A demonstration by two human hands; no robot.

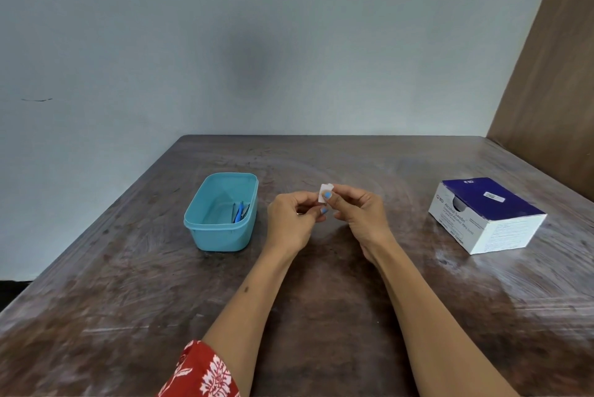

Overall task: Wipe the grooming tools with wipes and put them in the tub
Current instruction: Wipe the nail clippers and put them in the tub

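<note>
A small white wipe (324, 190) is pinched between the fingertips of my left hand (294, 219) and my right hand (361, 211), held above the middle of the table. Whether a tool is inside the fingers I cannot tell. To the left stands a light blue plastic tub (205, 231), open at the top. Inside it, against the right wall, lie a few slim grooming tools (239, 211), one with a blue handle.
A blue and white box of alcohol swabs (485, 216) sits at the right of the dark wooden table (128, 284). A brown panel (553, 81) rises at the right edge. A grey wall stands behind the table.
</note>
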